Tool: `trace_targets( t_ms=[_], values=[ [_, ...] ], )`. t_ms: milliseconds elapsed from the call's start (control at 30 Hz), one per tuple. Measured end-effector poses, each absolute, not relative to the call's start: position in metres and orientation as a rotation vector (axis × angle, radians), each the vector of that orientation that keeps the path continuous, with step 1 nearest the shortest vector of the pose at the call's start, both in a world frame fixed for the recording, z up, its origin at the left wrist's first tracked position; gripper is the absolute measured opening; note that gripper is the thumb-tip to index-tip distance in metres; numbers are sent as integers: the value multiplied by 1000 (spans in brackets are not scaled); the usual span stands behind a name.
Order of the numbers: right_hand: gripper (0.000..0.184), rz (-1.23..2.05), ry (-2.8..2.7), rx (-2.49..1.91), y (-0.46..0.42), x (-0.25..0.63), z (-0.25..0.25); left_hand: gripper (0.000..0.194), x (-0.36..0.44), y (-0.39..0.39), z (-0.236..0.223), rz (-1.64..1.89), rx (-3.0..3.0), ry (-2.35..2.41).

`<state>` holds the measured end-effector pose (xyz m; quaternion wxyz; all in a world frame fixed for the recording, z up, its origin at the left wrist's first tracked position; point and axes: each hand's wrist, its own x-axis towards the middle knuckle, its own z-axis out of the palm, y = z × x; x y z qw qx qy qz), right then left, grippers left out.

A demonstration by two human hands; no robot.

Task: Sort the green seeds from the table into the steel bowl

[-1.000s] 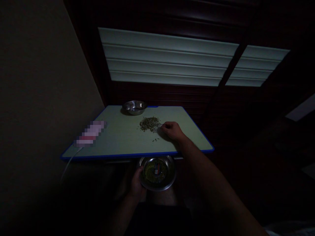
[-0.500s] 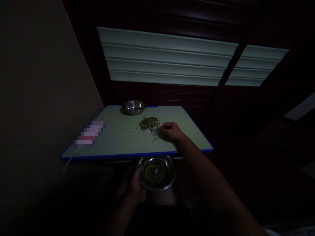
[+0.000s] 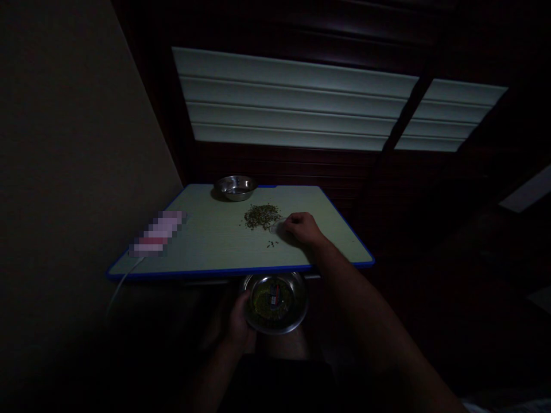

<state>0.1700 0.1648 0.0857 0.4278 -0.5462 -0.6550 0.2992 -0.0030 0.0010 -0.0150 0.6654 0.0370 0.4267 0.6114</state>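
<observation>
My left hand (image 3: 240,321) grips the rim of a steel bowl (image 3: 275,302) held below the near edge of the table; the bowl holds greenish grains and a small dark item. My right hand (image 3: 302,228) rests on the pale green tabletop (image 3: 206,241) with its fingers curled, fingertips at the right edge of a heap of small green-brown grains (image 3: 260,216). Something small and pale seems pinched at its fingertips, too dim to name. A few stray grains (image 3: 271,244) lie just in front of the hand.
A second steel bowl (image 3: 235,187) stands at the far edge of the blue-rimmed table. A blurred pink-white object (image 3: 157,233) with a white cable (image 3: 121,282) lies at the left. A wall rises on the left, a shuttered window behind. The room is very dark.
My right hand drew slightly toward me with a pale small object showing at its fingertips, then moved back to the heap's edge. The left hand and its bowl stayed put.
</observation>
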Motion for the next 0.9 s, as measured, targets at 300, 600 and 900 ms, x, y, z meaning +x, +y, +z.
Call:
trace_targets(
  t_ms=[300,600,900],
  values=[
    [14,550,-1608,-1471,170,173,84,17,1,-1,0,1362,3,1017],
    [15,631,-1683,-1318,169,172,83,17,-3,2,-10,1390,53,1018],
    [17,617,-1701,-1319,168,171,83,21,0,0,-2,1376,8,989]
  ],
)
